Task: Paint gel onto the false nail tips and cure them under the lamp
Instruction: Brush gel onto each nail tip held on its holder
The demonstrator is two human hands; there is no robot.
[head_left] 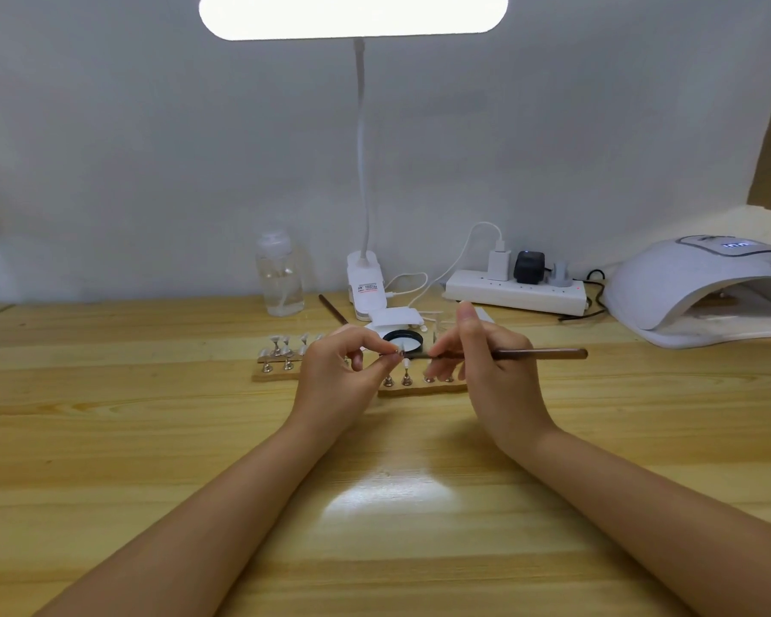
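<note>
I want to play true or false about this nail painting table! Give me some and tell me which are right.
1. The right hand holds a brush. True.
2. The left hand lies flat on the table. False: it pinches a small nail tip stand.
3. The curing lamp sits at the far right. True.
4. The desk lamp is off. False: it glows brightly.
5. The clear bottle lies on its side. False: it stands upright.
</note>
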